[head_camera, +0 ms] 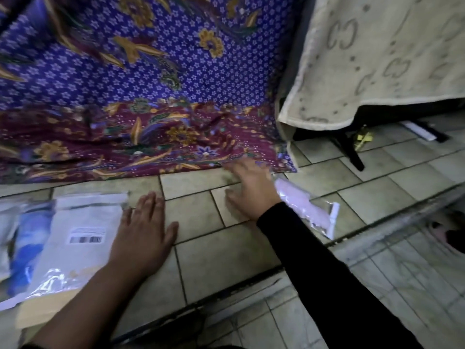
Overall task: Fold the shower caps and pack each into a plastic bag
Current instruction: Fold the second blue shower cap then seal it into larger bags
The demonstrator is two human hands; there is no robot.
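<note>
Shower cap (302,207), pink and folded inside a clear plastic bag (332,219), lies on the tiled floor (221,263) just beside the blurred right hand (251,190), its grip spread like the flat left hand (143,235), while the bag stack (85,222) is cut off at left.

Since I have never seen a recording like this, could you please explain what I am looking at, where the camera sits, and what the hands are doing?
No machine here: a person works with bare hands, and the single picture comes from a camera worn on their head, looking down at a tiled floor. The left hand lies flat on the tiles beside a white bag with a barcode label. The right hand, in a black sleeve, reaches forward with fingers spread, holding nothing. Beside that wrist lies a clear bag holding something pink, likely a packed shower cap.
</note>
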